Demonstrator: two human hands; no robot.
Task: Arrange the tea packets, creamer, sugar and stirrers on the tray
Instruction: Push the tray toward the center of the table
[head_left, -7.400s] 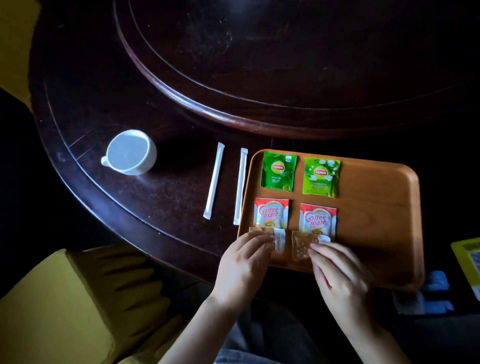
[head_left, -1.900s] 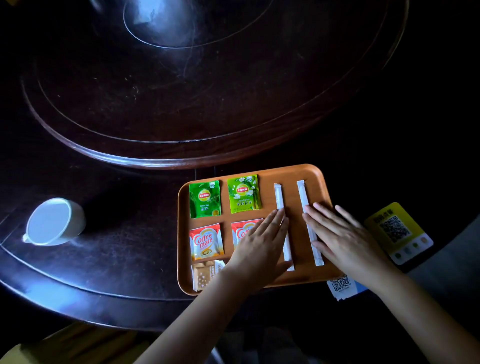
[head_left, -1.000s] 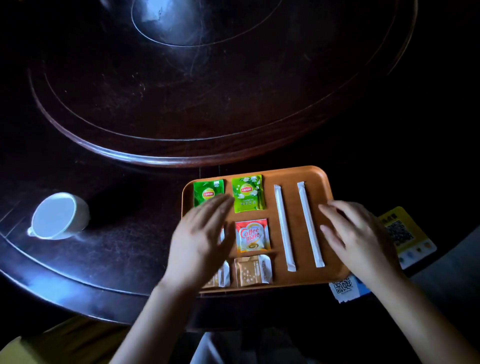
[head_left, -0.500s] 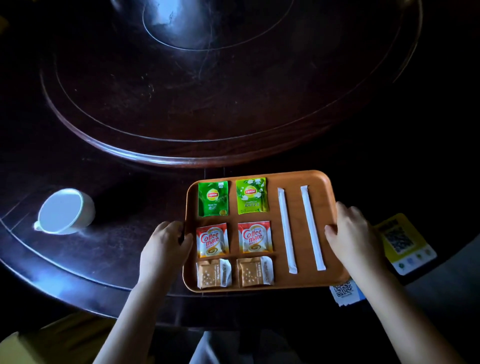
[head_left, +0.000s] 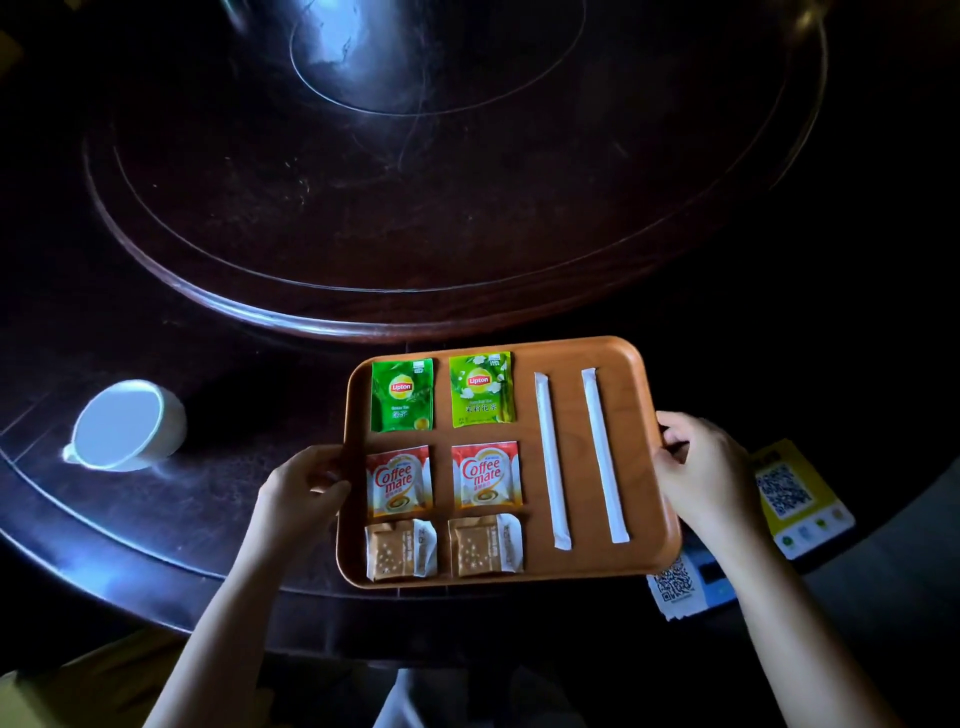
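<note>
An orange-brown wooden tray (head_left: 641, 395) lies at the near edge of the dark round table. On it, in rows from the far side: two green Lipton tea packets (head_left: 402, 394) (head_left: 481, 389), two red Coffee mate creamer packets (head_left: 399, 481) (head_left: 485, 475), two brown sugar packets (head_left: 400, 550) (head_left: 485, 545). Two white wrapped stirrers (head_left: 552, 457) (head_left: 604, 452) lie side by side on the right half. My left hand (head_left: 301, 493) grips the tray's left rim and my right hand (head_left: 701, 467) grips its right rim.
A white cup (head_left: 127, 425) stands on the table to the left of the tray. A raised dark turntable (head_left: 441, 182) fills the table's centre behind it. A yellow QR-code card (head_left: 795, 499) and a small white-blue QR card (head_left: 685, 587) lie right of the tray.
Earlier my hands were straightening the packets and stirrers on the tray. They have since moved out to its left and right rims and closed on them.
</note>
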